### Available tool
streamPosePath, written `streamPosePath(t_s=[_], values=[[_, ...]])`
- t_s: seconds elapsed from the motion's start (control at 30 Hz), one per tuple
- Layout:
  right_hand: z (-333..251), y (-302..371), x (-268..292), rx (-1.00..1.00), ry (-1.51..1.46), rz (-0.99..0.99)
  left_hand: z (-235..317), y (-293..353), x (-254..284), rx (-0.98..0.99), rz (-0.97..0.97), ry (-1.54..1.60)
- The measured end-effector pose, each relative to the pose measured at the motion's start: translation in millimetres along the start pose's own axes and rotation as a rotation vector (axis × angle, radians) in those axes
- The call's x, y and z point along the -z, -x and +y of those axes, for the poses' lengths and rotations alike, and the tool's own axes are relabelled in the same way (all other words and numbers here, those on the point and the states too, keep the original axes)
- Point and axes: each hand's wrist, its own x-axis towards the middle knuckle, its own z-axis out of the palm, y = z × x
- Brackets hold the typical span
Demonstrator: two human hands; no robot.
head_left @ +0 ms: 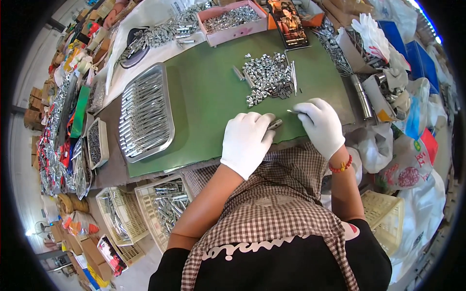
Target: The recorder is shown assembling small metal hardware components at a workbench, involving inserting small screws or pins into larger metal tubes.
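In a white glove, my left hand (246,144) is closed round a short metal cylinder (275,124), whose end sticks out past the thumb. My right hand (321,125), gloved too, pinches a small thin metal piece (291,111) between thumb and fingertips. Both hands are over the near edge of the green mat (204,97), a short way apart. Beyond them lies a pile of small metal sleeves (269,75), with thin metal rods (293,77) along its right side. Left of the mat's middle, a metal tray (171,111) holds rows of slim metal parts (145,114).
A pink box (212,39) of small metal parts stands at the far edge beside a propped phone (289,24). Loose parts (170,34) lie at the far left. A steel cylinder (361,97) is at the right. Cream baskets (141,191) sit below the table at left.
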Motion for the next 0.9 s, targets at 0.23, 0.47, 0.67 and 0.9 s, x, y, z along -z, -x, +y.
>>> streamPosePath(t_s=[0.23,0.47,0.67,0.9], values=[[-8.9,1.9,-1.3,0.099,0.094,-0.010,-1.5,1.1,-7.4,0.020,0.080,0.072],[-11.2,-1.0,-2.4,0.121,0.095,0.038,-0.1,1.6,-8.6,0.014,0.100,0.074],[-11.9,-4.4,-4.5,0.154,0.130,0.031,-3.5,1.5,-13.3,-0.029,0.133,0.031],[11.9,-19.1,-4.0,-0.154,-0.009,0.155,-1.8,3.1,-11.1,-0.006,0.115,0.045]])
